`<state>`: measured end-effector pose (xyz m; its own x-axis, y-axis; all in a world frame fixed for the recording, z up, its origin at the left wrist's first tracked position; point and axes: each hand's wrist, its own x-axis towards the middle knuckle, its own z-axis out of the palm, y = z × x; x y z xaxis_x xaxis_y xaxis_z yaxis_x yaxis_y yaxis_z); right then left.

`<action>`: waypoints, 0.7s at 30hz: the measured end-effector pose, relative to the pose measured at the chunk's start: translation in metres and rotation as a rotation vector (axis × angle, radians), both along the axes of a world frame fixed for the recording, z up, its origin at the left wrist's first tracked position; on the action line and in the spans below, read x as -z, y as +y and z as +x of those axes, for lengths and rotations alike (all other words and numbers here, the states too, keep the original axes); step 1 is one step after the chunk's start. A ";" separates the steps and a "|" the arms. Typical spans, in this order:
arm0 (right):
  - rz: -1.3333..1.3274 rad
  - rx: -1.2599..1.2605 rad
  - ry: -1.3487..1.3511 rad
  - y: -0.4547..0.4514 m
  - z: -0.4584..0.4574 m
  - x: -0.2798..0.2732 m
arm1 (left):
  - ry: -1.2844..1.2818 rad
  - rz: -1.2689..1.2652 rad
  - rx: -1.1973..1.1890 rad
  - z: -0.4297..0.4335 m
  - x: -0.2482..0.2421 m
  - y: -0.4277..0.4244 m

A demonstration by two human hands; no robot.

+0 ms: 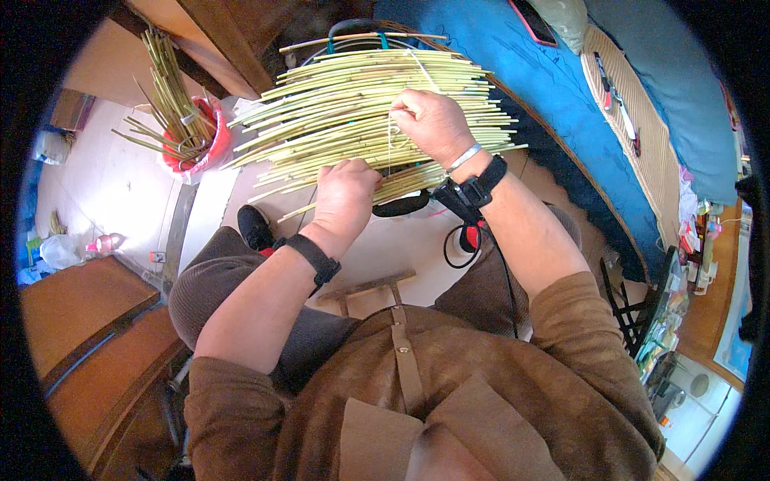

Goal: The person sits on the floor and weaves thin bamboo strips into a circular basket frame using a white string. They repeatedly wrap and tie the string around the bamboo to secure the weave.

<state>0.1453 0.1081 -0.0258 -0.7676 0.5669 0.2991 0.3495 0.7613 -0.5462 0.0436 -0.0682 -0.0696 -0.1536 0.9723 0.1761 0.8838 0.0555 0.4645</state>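
Observation:
Before me a layer of thin green plant stalks (pixel 337 96) lies side by side, tied across with white cord (pixel 390 144). My right hand (pixel 434 123), with a silvery bracelet and a black strap at the wrist, is closed on the cord above the stalks. Lower and to the left, my left hand (pixel 349 192) rests at the near edge of the stalks, its fingers curled around something small near the cord's lower end; whether that is cord or stalk cannot be told. Part of a rounded frame shows behind the far stalks.
At the left a red-lined bin (pixel 213 144) holds upright stalks (pixel 165 90). A bed with a blue cover (pixel 505 66) stands at the right, bearing a phone (pixel 534 23) and a beige mat (pixel 652 162) with a knife (pixel 625 117). Wooden furniture (pixel 90 300) is at lower left.

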 end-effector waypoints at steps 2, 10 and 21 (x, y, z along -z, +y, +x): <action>0.038 0.054 -0.149 0.002 0.002 -0.007 | 0.028 -0.048 0.002 0.000 -0.003 0.001; -0.073 0.140 -0.283 -0.018 0.049 -0.018 | 0.053 0.007 -0.087 -0.006 -0.015 0.000; -0.265 0.029 -0.184 -0.057 0.054 0.011 | 0.164 -0.118 -0.042 -0.003 -0.014 0.010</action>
<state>0.1997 0.0510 -0.0368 -0.7777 0.6286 -0.0038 0.4799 0.5898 -0.6495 0.0402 -0.0577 -0.0551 -0.1735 0.9809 0.0873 0.9429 0.1399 0.3023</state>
